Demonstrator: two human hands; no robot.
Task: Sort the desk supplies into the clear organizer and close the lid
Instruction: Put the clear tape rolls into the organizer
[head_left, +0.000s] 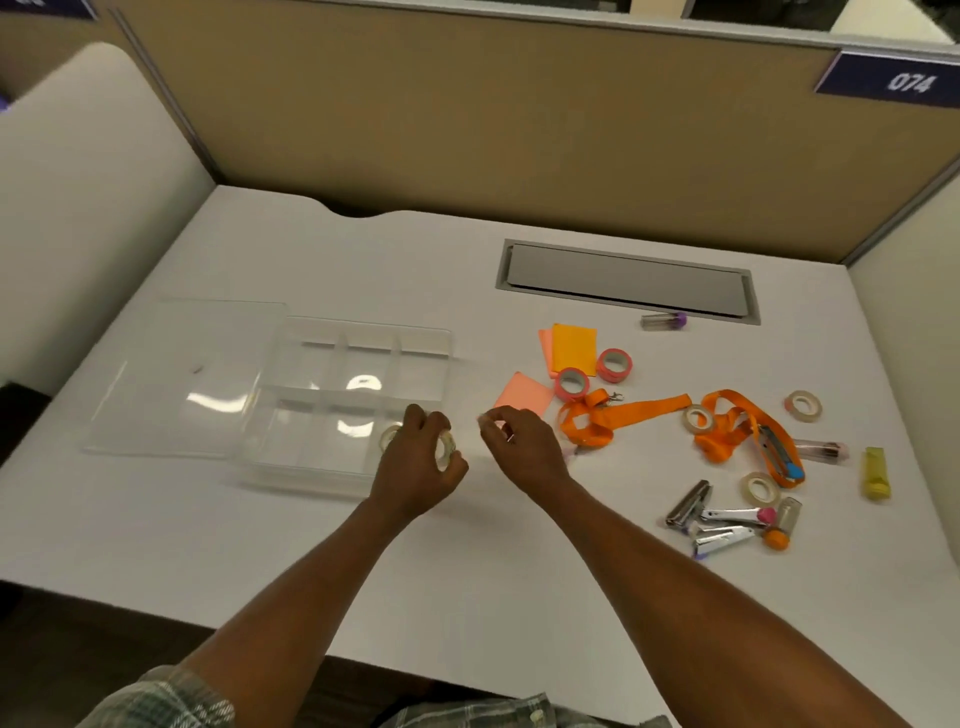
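In the head view, a tape roll is being gripped by the left hand over the organizer's near-right corner. The right hand is being held curled beside it; whether anything is being pinched cannot be told. If released early, the roll risks being dropped outside the wall onto the tabletop.

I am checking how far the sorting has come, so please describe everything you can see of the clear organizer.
The clear organizer is a shallow tray of transparent plastic, split by thin walls into two rows of compartments. It stands open and flat on the white desk; its lid lies close beside it on the left. One clear tape roll lies in the front right compartment. The left hand hovers over that corner, its fingers gripping a second roll.
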